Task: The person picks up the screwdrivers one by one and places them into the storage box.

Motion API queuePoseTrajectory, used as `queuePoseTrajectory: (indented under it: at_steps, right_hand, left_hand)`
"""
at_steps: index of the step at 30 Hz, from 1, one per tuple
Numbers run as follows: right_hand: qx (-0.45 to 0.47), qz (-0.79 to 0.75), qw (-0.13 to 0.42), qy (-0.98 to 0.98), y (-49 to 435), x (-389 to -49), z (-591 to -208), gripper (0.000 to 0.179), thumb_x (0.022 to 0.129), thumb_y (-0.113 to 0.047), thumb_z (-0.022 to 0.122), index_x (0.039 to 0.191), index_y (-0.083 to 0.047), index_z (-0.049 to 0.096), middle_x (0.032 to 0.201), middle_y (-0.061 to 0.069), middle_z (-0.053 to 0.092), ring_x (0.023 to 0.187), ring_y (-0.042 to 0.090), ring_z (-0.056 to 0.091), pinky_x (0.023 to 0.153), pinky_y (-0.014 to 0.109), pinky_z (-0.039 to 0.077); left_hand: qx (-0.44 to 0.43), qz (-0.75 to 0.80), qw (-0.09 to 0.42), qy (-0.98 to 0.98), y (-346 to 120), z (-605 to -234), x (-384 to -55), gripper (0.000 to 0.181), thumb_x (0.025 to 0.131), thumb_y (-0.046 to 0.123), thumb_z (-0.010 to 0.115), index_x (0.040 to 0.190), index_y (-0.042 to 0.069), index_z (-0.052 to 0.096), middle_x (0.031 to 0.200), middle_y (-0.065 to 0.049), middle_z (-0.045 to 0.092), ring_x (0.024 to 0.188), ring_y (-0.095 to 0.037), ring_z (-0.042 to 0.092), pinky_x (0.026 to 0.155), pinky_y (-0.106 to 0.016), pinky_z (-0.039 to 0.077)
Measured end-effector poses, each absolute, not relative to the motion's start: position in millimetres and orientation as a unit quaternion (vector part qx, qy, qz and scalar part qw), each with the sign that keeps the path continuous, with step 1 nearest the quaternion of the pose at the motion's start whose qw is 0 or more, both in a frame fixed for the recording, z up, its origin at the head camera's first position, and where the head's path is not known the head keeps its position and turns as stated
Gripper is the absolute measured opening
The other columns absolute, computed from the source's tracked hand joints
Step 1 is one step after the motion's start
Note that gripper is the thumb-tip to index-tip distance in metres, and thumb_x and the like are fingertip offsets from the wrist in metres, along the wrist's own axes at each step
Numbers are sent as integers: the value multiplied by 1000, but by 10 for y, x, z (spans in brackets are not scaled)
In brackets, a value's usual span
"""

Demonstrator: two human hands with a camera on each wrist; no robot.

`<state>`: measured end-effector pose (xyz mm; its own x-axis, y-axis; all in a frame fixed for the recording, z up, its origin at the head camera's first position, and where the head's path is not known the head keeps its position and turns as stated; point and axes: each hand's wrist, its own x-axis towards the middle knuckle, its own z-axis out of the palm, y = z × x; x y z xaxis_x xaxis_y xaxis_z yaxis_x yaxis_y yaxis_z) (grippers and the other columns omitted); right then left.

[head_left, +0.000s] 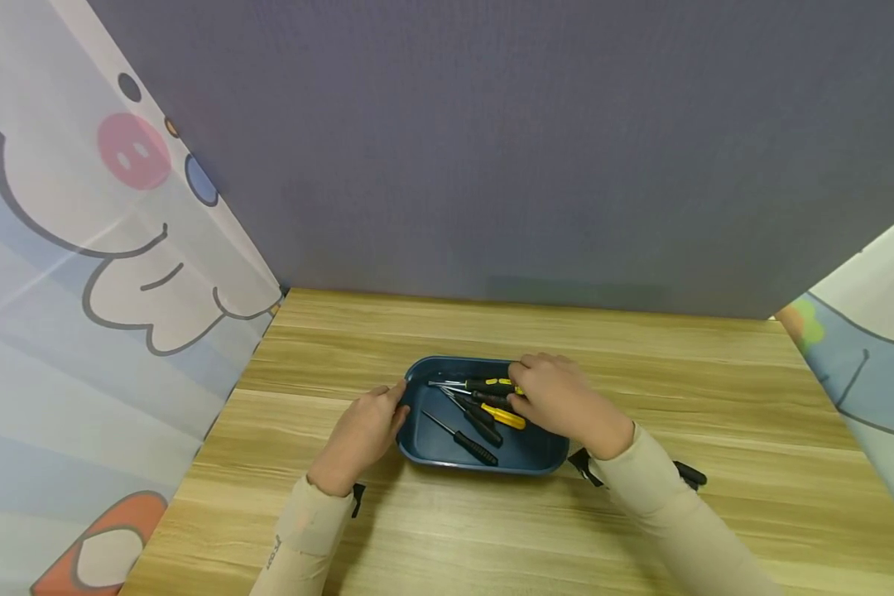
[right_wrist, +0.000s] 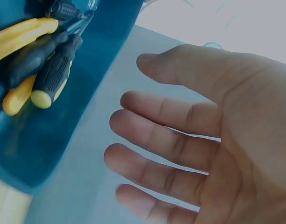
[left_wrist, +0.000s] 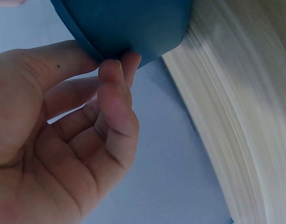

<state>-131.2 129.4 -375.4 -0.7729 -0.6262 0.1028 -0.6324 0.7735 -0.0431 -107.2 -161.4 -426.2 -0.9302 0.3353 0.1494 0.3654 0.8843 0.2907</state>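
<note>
A dark blue tray (head_left: 521, 457) holds several screwdrivers: one with a yellow handle (head_left: 503, 415), one with a black handle (head_left: 477, 448), and a black-and-yellow one (head_left: 489, 386) near the back. My left hand (head_left: 361, 430) pinches the tray's left end; in the left wrist view its thumb and fingertips meet at the tray's edge (left_wrist: 129, 28). Over the tray's right end is my right hand (head_left: 559, 396). The right wrist view shows its fingers extended and apart, with nothing between them, beside the tray and a black-and-yellow screwdriver (right_wrist: 54, 77).
The tray is over a wood-grain table (head_left: 447, 538). A black object (head_left: 689, 474), partly hidden by the right sleeve, lies on the table to the right. Behind stands a grey panel (head_left: 492, 165), with printed cartoon curtains (head_left: 37, 273) at the sides.
</note>
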Motion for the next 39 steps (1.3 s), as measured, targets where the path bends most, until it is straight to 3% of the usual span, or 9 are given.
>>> queuePoseTrajectory:
  at_steps: [7,16,26,39]
  right_hand:
    - [324,38,61,-943,1552,-1183,-3758,18,88,-22,79,87,-10,66,79,-1,56,68,16,50,59,33,45]
    - [287,45,85,-953,1946,-1013,-3822,20,81,-17,85,91,-8,70,85,2,63,76,21,62,66,37,54]
    - [246,41,95,-964,2506,-701,-3955,25,75,-14,89,91,-8,70,80,0,61,64,14,55,53,31,47]
    - [175,54,24,-983,2978,-475,-4272,25,75,-13,88,87,-15,67,81,-6,59,67,12,55,50,29,43]
  left_hand:
    - [-185,-156,52,-969,-1613,-4255,-1087,39,94,9,71,128,-9,63,100,-21,69,78,-29,69,64,-37,57]
    - [-183,-156,44,-970,-1606,-4245,-1088,40,95,10,70,129,-10,62,98,-20,69,76,-26,68,62,-35,56]
    - [-184,-158,43,-969,-1608,-4267,-1088,41,95,11,70,130,-9,62,99,-20,69,76,-26,68,63,-34,55]
    - [-181,-160,40,-970,-1628,-4283,-1078,42,95,11,70,131,-9,61,100,-20,69,77,-26,68,63,-33,56]
